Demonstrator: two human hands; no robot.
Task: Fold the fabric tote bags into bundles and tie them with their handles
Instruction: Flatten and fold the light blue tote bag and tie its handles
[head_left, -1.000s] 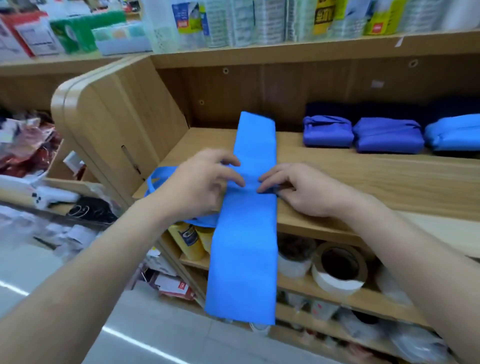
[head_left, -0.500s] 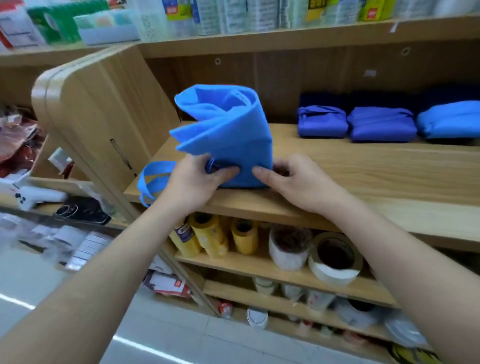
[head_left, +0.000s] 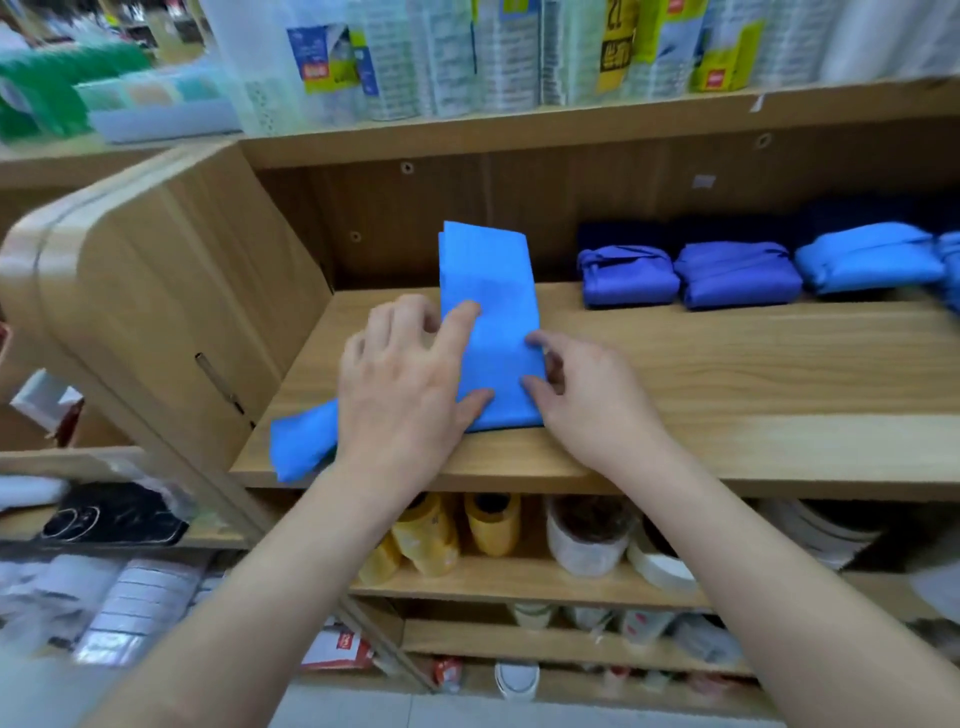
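Blue fabric tote bag (head_left: 488, 322), folded into a strip, lies on the wooden shelf (head_left: 727, 395). Left hand (head_left: 410, 384) and right hand (head_left: 587, 395) press it, fingers spread flat. Next comes shortening it into a bundle, then tying the blue handle (head_left: 301, 447).

The light is bright and even, with no strong glare. Soft shadows lie under the wooden shelf (head_left: 675, 364) boards and under the hands. The middle is rather sharp, but the packages on the top shelf (head_left: 519, 57) and the goods at the left edge (head_left: 78, 597) are blurred. Straight boards bend near the edges.
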